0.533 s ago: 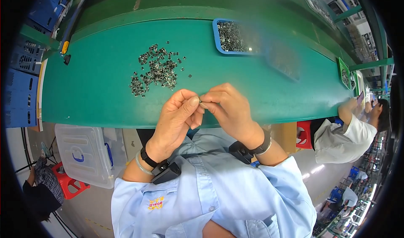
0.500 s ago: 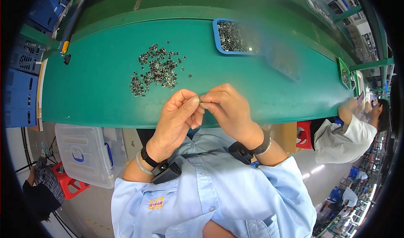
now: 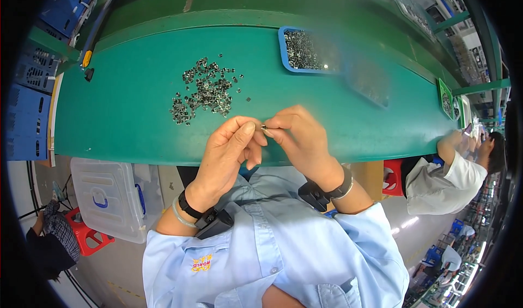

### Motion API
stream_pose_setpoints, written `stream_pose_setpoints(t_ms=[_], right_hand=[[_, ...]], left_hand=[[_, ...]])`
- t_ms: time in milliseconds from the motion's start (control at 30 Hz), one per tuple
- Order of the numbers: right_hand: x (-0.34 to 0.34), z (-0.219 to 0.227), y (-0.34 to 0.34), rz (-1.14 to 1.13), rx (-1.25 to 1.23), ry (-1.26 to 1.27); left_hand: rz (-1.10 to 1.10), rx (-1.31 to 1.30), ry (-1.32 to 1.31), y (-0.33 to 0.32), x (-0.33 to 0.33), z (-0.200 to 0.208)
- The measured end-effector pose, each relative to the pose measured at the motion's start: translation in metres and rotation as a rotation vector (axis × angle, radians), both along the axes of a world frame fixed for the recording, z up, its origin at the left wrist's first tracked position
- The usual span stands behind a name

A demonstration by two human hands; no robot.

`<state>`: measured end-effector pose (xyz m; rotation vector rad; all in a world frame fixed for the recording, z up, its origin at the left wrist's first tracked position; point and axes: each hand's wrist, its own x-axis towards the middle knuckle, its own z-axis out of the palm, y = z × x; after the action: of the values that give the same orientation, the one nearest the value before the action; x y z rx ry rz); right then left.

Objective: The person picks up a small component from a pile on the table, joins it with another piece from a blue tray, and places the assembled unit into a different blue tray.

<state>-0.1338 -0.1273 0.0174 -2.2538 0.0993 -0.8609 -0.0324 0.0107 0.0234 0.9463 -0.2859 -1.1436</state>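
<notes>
In front of me, over the near edge of the green table (image 3: 136,139), a small dark, shiny metal piece (image 3: 263,126) shows between my fingertips. My right hand (image 3: 302,144) pinches it between thumb and forefinger. Right beside it, my left hand (image 3: 226,147) is closed, thumb pressed to forefinger; what these fingers hold, if anything, is hidden. Beyond my left hand lies a loose pile of similar small metal pieces (image 3: 210,93). A blue tray (image 3: 284,52) full of such pieces stands farther back; a blurred smear covers its right part.
At the right end are a green tray (image 3: 442,93) and a seated person in a white top (image 3: 436,185). Blue crates (image 3: 27,123) stand at the left. Below the table edge, left of me, is a clear lidded plastic box (image 3: 103,199) near a red stool (image 3: 90,240).
My fingertips have parted slightly, and more of the small metal piece shows in my right hand. The pile and tray sit marginally differently in the picture.
</notes>
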Motion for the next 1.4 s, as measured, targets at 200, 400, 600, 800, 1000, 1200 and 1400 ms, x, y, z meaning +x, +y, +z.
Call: stream_pose_setpoints(t_ms=[200, 400, 600, 800, 1000, 1200, 1400], right_hand=[[0.0004, -0.0012, 0.0033, 0.009, -0.001, -0.007], [-0.0023, 0.0035, 0.0047, 0.016, -0.051, 0.033], [-0.0049, 0.0018, 0.0070, 0.013, 0.049, 0.027], [-0.0074, 0.0028, 0.0071, 0.003, 0.061, 0.016], [-0.0073, 0.0031, 0.0080, 0.007, 0.038, 0.011], [-0.0066, 0.0045, 0.0070, 0.011, 0.019, 0.016], [-0.0057, 0.0045, 0.0044, 0.001, 0.022, 0.028]], left_hand=[[-0.013, 0.031, -0.079, 0.0024, 0.0012, -0.0009], [-0.021, 0.068, -0.100, 0.0016, 0.0050, -0.0017], [-0.006, 0.069, -0.100, 0.0018, 0.0051, -0.0032], [0.000, 0.026, -0.151, 0.0018, 0.0041, -0.0055], [-0.001, 0.022, -0.143, 0.0008, 0.0038, -0.0044], [-0.023, 0.051, -0.107, -0.0001, 0.0059, -0.0037], [-0.056, 0.083, -0.173, -0.0017, 0.0074, 0.0008]])
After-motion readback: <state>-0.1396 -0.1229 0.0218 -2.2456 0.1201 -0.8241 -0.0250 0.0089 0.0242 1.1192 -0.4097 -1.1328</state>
